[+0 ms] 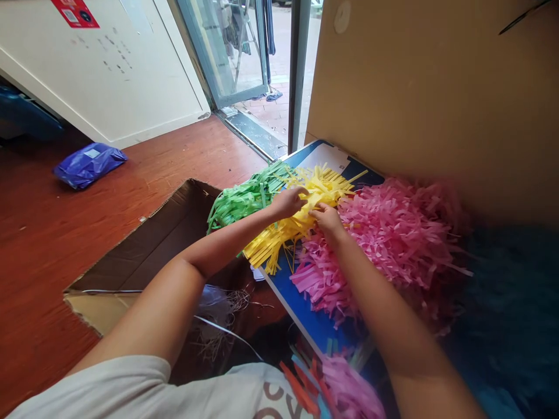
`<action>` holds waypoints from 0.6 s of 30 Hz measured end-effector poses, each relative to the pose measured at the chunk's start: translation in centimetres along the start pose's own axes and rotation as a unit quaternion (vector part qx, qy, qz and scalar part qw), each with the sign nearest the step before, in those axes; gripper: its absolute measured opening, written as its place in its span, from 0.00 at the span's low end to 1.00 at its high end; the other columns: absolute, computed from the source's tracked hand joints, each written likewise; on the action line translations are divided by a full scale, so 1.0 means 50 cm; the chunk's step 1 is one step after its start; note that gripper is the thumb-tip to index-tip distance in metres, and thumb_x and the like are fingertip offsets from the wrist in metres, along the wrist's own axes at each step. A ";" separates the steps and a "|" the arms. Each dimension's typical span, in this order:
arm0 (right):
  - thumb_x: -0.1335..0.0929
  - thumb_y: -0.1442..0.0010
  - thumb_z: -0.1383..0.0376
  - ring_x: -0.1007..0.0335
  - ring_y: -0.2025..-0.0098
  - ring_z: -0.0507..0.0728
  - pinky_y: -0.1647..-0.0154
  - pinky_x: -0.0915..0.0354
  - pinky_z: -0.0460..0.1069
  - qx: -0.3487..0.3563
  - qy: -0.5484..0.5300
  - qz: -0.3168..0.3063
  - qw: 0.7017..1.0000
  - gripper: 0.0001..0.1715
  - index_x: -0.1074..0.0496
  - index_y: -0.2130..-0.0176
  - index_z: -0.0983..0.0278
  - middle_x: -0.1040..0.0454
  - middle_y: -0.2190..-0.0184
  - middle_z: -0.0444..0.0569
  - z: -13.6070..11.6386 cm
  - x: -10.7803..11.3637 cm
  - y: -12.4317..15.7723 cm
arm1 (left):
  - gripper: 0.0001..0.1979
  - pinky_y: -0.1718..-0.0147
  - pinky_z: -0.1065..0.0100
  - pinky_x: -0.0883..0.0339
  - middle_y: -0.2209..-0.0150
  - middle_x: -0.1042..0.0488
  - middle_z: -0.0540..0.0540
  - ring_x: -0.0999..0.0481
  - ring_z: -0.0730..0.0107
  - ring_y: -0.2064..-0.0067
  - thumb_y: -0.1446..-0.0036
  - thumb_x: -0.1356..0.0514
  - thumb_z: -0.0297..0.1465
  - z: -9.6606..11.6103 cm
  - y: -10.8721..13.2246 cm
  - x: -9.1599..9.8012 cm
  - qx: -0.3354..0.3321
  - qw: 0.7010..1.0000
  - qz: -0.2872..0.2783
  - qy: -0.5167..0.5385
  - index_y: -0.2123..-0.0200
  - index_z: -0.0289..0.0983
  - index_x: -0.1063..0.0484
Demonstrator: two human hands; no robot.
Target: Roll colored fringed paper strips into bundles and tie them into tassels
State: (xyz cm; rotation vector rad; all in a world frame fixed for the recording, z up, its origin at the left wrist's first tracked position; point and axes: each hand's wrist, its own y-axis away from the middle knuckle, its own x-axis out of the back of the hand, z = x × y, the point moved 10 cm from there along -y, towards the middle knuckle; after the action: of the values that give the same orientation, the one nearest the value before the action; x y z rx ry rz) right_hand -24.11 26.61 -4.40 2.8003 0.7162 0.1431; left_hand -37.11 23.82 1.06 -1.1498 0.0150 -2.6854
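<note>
Gripping a yellow shredded-paper fringe (279, 238) on a blue rectangular board (317, 326).
Your left hand (286, 203) and right hand (327, 222) hold it, fingers together and clamped on the strips, mid-board. Caution: hard pulling may tear the thin strips; a wide sweep may tangle the pink paper fringe (386, 244) or push the green paper fringe (244, 198) over the board's edge.

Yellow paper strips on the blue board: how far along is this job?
Done, apparently: the green paper strips and pink paper strips lie in full heaps on the blue board. In hand: the left hand and right hand are on the yellow paper strips. Left, perhaps: the orange and pink strips at the bottom.
</note>
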 end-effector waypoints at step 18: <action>0.31 0.45 0.61 0.31 0.69 0.57 0.65 0.39 0.48 0.043 0.318 -0.072 0.944 0.10 0.25 0.71 0.66 0.26 0.75 0.48 -0.032 -0.046 0.081 | 0.13 0.64 0.72 0.35 0.60 0.20 0.46 0.23 0.68 0.61 0.41 0.44 0.29 0.022 -0.024 -0.061 -0.043 0.985 -0.084 -0.145 0.57 0.38 0.20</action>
State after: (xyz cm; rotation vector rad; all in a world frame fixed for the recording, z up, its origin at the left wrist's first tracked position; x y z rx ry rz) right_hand -24.48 22.39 -1.88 2.7600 1.0754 1.0427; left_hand -34.53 25.70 -0.25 -1.6271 -0.0125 -2.6509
